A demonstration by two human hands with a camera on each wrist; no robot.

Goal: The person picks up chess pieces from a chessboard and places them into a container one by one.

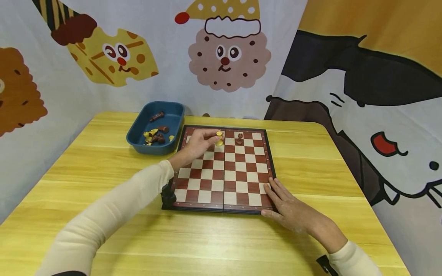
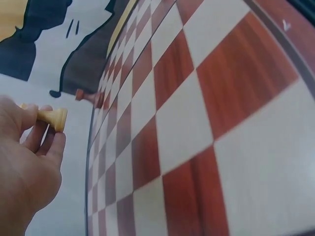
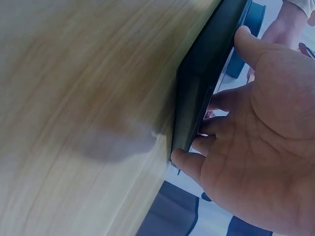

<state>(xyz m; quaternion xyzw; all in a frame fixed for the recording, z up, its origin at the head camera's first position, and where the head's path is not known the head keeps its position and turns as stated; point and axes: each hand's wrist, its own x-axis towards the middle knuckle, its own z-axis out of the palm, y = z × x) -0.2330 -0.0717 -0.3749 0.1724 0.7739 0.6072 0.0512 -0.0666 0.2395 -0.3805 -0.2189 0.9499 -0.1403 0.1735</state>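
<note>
My left hand (image 1: 200, 142) pinches a yellow chess piece (image 1: 219, 138) between thumb and fingertips over the far rows of a red-and-white chessboard (image 1: 218, 175). In the left wrist view the yellow piece (image 2: 53, 118) has its base turned toward the board, with a gap between them; the fingers partly cover its top. To its right a brown chess piece (image 1: 239, 139) stands upright on the board. My right hand (image 1: 293, 211) rests on the board's near right corner, fingers extended. The right wrist view shows its fingers along the board's dark edge (image 3: 197, 93).
A blue tray (image 1: 138, 147) beside the board's far left corner holds several yellow and brown pieces (image 1: 157, 136). Something black (image 1: 168, 197) sits at the board's near left corner. Behind the wooden table (image 1: 193, 241) hangs a cartoon-printed cloth (image 1: 165, 96).
</note>
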